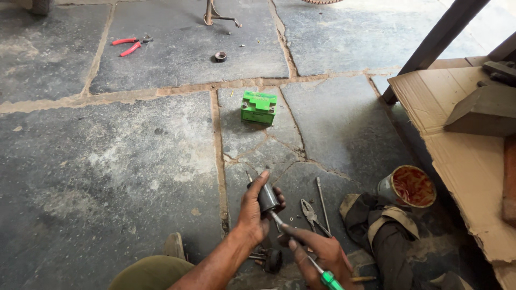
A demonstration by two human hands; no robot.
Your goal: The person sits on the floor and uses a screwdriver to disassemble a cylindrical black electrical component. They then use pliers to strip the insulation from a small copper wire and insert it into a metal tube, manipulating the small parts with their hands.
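My left hand (253, 210) grips a small black cylindrical part (267, 198) and holds it up over the stone floor. In my right hand (318, 253) is a screwdriver with a green handle (329, 279), whose metal shaft points up into the black part. Another black round part (272, 260) lies on the floor just below my hands. Grey pliers (310, 211) and a thin metal rod (321, 197) rest on the floor to the right of my hands.
A green box-shaped battery (258, 107) sits on the floor ahead. Red-handled pliers (129, 45) and a small ring (220, 56) lie farther off. At right are an open tin (408, 187), a dark cloth (384, 231) and cardboard (462, 156) over a platform.
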